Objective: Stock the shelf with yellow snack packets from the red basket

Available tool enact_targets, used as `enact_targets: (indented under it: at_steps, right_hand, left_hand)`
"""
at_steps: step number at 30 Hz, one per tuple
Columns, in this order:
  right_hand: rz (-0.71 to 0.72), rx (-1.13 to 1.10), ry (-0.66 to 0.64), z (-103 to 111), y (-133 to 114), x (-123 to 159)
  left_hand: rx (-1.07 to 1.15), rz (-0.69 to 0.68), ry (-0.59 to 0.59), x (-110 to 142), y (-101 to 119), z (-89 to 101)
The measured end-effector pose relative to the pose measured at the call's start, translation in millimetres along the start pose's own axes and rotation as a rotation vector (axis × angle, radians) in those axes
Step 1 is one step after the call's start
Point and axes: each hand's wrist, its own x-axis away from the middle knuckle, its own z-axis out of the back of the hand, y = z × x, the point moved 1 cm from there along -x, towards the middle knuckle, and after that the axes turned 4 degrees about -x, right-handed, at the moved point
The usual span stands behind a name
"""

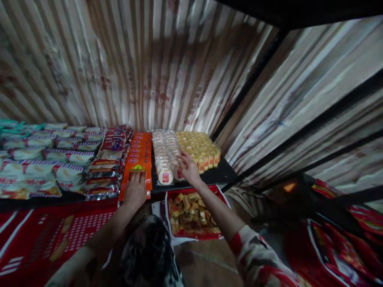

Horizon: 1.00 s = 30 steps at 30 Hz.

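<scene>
My left hand lies with fingers stretched out on the front end of a long orange package. My right hand reaches over the shelf with its fingers apart, at the right-hand row of clear-wrapped round snacks. Whether its fingertips touch the wrappers I cannot tell. Small yellow packs stand in close rows just right of that hand. Dark red and silver packets are stacked to the left of the orange package.
White-and-blue snack bags fill the left of the black shelf. Below are a red basket and a red-edged bag of gold-wrapped pieces. Corrugated sheeting rises behind; black frame bars and red packets are at right.
</scene>
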Motion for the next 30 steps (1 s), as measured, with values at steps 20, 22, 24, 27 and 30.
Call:
enact_targets:
  at_steps: [20,22,24,27,30]
  right_hand:
    - [0.005,-0.088,-0.076,90,40,67]
    - [0.009,-0.094,-0.077,99,42,73]
    - [0.014,-0.101,-0.076,109,44,78]
    - [0.016,-0.112,-0.074,127,46,86]
    - [0.021,-0.125,-0.087,143,46,94]
  left_hand:
    - [0.179,0.071,-0.008,54,123,15.3]
    - [0.175,0.093,-0.034,59,133,18.5]
    - [0.186,0.122,-0.065,65,144,20.5]
    - [0.212,0.17,-0.095,74,159,22.7]
    - [0.228,0.219,-0.108,87,167,25.6]
